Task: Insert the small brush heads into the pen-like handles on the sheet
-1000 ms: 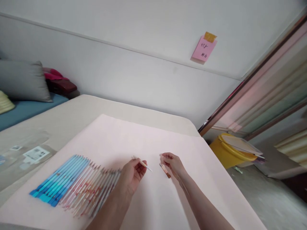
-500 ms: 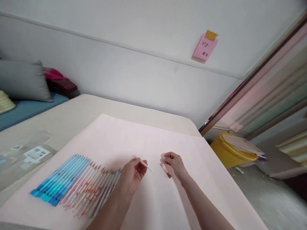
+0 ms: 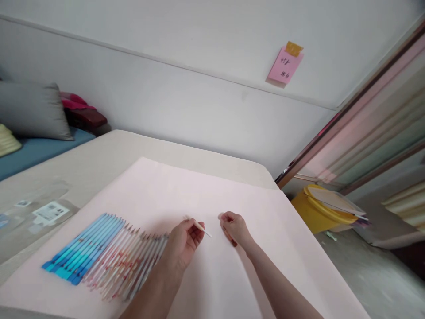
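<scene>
My left hand [image 3: 183,245] is closed round a thin white pen refill [image 3: 199,226] whose tip points right. A short way to its right, my right hand [image 3: 234,227] pinches a small reddish-brown pen barrel [image 3: 230,237] just above the pale pink sheet [image 3: 206,190]. The two hands are a few centimetres apart and do not touch. To the left of my left hand lies a fanned row of pens [image 3: 102,254], blue ones at the far left, pale patterned ones nearer the hand.
The pink sheet covers a beige table [image 3: 99,153] against a white wall with a pink sticky note [image 3: 284,65]. Clear packaging with a label [image 3: 49,212] lies at the left. A yellow bucket [image 3: 318,210] stands on the floor right; a grey pillow [image 3: 31,110] is far left.
My right hand has moved slightly left toward the left hand, bringing the reddish barrel closer to the refill's tip. The left hand and the row of pens have stayed put.
</scene>
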`<state>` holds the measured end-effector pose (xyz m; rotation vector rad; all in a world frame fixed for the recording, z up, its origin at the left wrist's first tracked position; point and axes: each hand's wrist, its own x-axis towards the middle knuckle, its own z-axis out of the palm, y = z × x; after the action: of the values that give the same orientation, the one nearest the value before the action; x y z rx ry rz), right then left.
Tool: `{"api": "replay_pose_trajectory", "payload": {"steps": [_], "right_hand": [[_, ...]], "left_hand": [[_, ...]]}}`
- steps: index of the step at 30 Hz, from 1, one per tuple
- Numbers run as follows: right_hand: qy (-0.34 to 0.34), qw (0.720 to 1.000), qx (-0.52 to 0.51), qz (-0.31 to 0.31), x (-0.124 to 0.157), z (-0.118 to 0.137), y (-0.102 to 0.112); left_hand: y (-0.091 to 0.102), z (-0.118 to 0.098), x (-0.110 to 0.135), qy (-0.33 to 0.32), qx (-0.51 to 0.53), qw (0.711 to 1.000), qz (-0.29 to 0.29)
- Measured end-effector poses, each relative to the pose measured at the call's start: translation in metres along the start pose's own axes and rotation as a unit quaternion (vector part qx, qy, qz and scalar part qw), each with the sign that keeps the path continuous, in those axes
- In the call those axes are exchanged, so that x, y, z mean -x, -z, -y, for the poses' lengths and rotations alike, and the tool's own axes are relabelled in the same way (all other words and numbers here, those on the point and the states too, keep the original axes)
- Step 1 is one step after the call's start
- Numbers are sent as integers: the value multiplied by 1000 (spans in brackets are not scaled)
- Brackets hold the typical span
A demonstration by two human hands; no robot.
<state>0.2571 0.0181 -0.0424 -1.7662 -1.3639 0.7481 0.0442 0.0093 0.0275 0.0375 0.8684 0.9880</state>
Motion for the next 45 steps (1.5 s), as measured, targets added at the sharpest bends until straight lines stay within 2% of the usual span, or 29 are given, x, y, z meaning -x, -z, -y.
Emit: {"api": "replay_pose_trajectory", "payload": {"steps": [4, 13, 19, 25, 28, 32, 34, 37, 42, 45], "right_hand": [[63, 994, 85, -27, 5, -2, -9], [119, 976, 173, -56, 16, -8, -13], [151, 951, 264, -56, 16, -7, -16], [162, 955, 242, -57, 18, -7, -17], [128, 971, 176, -93, 17, -8, -9], [18, 983, 129, -127, 18, -5, 11], [-20, 981, 159, -111, 23, -1, 21], [-43, 966, 251, -53, 37, 8, 27], [-60, 918, 390, 25, 56, 13, 16], [-43, 934, 354, 24, 57, 13, 8]], "left_hand": [[0, 0, 0, 1, 2, 1000, -4], [3, 1, -1, -2, -2, 1000, 7], [1, 1, 1, -1, 0, 1000, 1], [0, 0, 1, -1, -3, 1000, 3], [-1, -1, 2, 1, 0, 1000, -3], [-2, -2, 5, 0, 7, 1000, -7], [-2, -2, 5, -2, 7, 1000, -3], [-2, -1, 5, -1, 5, 1000, 1], [-1, 0, 3, -3, 7, 1000, 0], [0, -1, 3, -6, 9, 1000, -1]]}}
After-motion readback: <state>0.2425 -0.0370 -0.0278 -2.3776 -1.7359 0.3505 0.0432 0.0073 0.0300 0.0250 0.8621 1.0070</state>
